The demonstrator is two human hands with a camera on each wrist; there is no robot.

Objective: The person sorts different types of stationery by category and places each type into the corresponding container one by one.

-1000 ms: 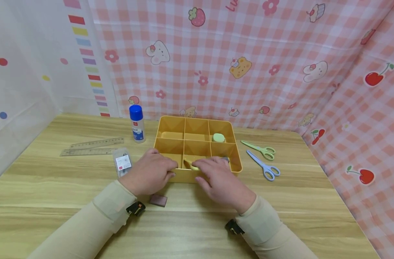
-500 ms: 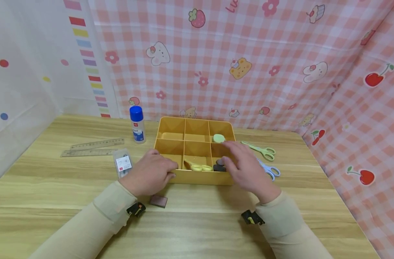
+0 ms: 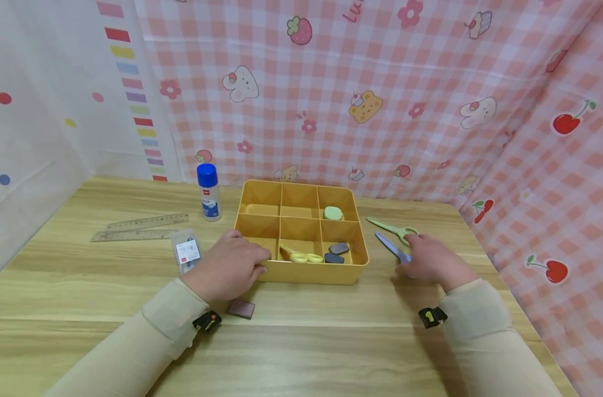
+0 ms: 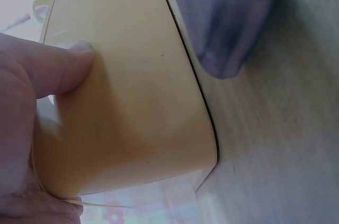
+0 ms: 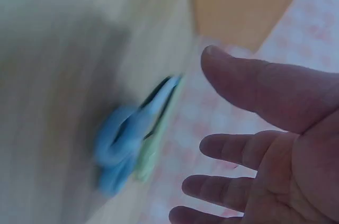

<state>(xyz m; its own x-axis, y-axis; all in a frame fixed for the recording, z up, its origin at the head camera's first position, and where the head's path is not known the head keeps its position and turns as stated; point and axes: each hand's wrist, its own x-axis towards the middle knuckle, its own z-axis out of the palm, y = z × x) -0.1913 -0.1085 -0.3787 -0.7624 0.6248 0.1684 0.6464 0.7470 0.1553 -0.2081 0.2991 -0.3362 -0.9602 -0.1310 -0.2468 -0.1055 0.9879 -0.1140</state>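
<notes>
"Head view: what is the left hand (image 3: 227, 267) doing at the orange tray (image 3: 306, 272)?"

"Grasping it by the near left corner. In the left wrist view the thumb presses the outer face of the wall, and the fingers pass over the rim."

"And the right hand (image 3: 432, 263)?"

"Free of any grasp, out to the right of the tray. The right wrist view shows thumb and fingers extended and spread, with a gap between them and the scissors."

"Which scissors?"

"Blue scissors (image 3: 393, 247) and green scissors (image 3: 386, 225), both lying right of the tray, blades pointing toward it. From above, the hand hides the blue handles and overlaps part of the green ones."

"What does the tray hold?"

"Yellow scissors (image 3: 299, 257) in the near middle compartment, two dark grey blocks (image 3: 339, 248) in the near right, a pale green rounded block (image 3: 333, 213) in the far right."

"And around it?"

"Left of the tray, a blue-capped bottle (image 3: 209, 201) stands upright; a small labelled case (image 3: 187, 251) and two clear rulers (image 3: 147, 221) lie on that side too. A purplish block (image 3: 242, 309) lies in front, apart from the near wall."
</notes>
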